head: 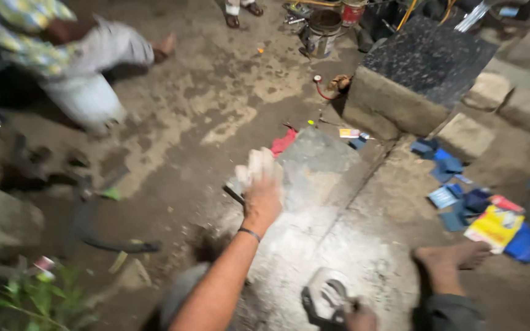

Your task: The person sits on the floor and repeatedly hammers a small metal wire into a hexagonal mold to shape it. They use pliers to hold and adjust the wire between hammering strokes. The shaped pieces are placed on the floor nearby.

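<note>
While a crumpled white cloth (257, 167) is gripped by the closed left hand (261, 195), the stained, littered concrete floor (216, 116) is dimly lit.

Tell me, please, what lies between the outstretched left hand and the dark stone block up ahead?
In the head view, between the left hand and the stone block lie a flat grey slab, a red scrap and small blue scraps.

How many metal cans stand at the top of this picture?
2: a large dark can at the top centre of the ground, and a red can just right of it, cut off by the frame edge. Others may be hidden in the clutter.
</note>
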